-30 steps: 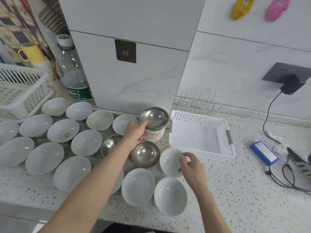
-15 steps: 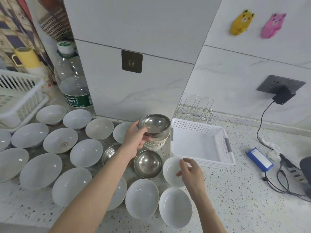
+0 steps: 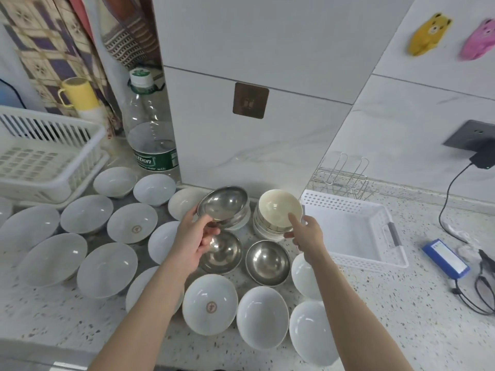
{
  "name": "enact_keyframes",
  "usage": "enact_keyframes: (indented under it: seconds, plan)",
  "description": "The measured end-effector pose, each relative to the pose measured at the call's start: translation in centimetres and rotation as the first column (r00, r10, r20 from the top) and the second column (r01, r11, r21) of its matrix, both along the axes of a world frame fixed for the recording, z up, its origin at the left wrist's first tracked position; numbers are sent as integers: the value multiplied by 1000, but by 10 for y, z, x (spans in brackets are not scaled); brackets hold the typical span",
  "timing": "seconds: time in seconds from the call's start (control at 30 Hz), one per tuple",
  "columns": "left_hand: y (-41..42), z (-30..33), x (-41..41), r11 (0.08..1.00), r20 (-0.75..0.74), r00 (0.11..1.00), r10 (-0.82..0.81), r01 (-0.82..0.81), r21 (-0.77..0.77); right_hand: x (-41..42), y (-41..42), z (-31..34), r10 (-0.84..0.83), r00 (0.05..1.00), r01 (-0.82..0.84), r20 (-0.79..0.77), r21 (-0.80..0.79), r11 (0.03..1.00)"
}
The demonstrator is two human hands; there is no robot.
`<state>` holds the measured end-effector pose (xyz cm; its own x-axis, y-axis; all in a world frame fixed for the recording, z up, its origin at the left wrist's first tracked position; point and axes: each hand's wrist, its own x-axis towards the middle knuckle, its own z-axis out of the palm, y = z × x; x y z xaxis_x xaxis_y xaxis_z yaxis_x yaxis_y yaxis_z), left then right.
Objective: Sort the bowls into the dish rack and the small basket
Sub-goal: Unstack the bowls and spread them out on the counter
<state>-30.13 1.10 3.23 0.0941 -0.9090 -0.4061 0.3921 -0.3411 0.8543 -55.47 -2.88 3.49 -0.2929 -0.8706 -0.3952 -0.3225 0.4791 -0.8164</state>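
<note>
My left hand [image 3: 197, 235] grips a steel bowl [image 3: 223, 206] by its near rim, tilted and held just left of a stack of cream bowls [image 3: 278, 210]. My right hand [image 3: 306, 235] pinches the near rim of the top cream bowl, index finger inside. Two more steel bowls [image 3: 223, 254] [image 3: 267, 262] sit below them on the counter. Several white bowls [image 3: 107, 269] spread across the counter to the left and front. The small white basket [image 3: 334, 201] stands empty right of the stack. The white dish rack [image 3: 48, 156] is at the far left.
A wire rack [image 3: 341, 178] stands behind the basket. A big water bottle [image 3: 152, 140] and a yellow mug [image 3: 77, 93] are behind the bowls. On the right lie a blue box [image 3: 446, 259], cables and glasses [image 3: 484, 287]. The counter's front edge runs below the bowls.
My left hand has lifted the steel bowl off the cream stack and carried it left. My right hand has left the white bowl and risen to the top cream bowl's rim.
</note>
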Motion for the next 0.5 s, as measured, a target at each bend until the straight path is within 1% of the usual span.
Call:
enact_keyframes:
  seconds: [0.2, 0.33, 0.43, 0.5]
  plan:
    - [6, -9, 23, 999, -42, 999, 8, -6, 45, 8, -7, 0, 12, 997, -14, -82, -27, 1000]
    - [5, -9, 27, 998, -61, 998, -17, 20, 59, 10, -7, 5, 15, 995, -21, -102, -59, 998]
    - [4, -8, 26, 997, -63, 997, -40, 44, 69, 8, -1, 8, -33, 997, 28, -70, -67, 997]
    - [5, -7, 24, 995, -61, 996, -64, 68, 66, 4, 8, 11, -89, 996, 88, 2, -85, 992]
